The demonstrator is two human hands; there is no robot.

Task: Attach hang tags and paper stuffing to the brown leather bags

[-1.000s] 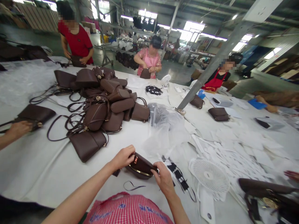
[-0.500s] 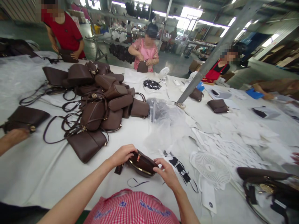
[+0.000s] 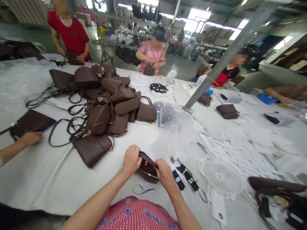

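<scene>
A small dark brown bag (image 3: 149,174) is held up near the table's front edge, its mouth spread so the inside and a reddish zip pull show. My left hand (image 3: 131,158) grips the left end of its rim, fingers wrapped round the edge. The right end of the rim is pinched in my right hand (image 3: 165,172). A thin black strap loop (image 3: 144,190) lies on the white table just in front of the bag. Black tags with cords (image 3: 185,177) lie right of my right hand.
A heap of brown bags (image 3: 99,118) stands at the left centre. Clear plastic (image 3: 174,127) lies beyond my hands, a white fan (image 3: 219,177) at the right. Another person's hand (image 3: 32,138) touches a bag at far left. A metal post (image 3: 208,80) rises behind; people work across the table.
Both my hands have closed further round the bag's rim, and its mouth is spread more upright. The other person's hand at far left has shifted right along its bag. The view has moved slightly.
</scene>
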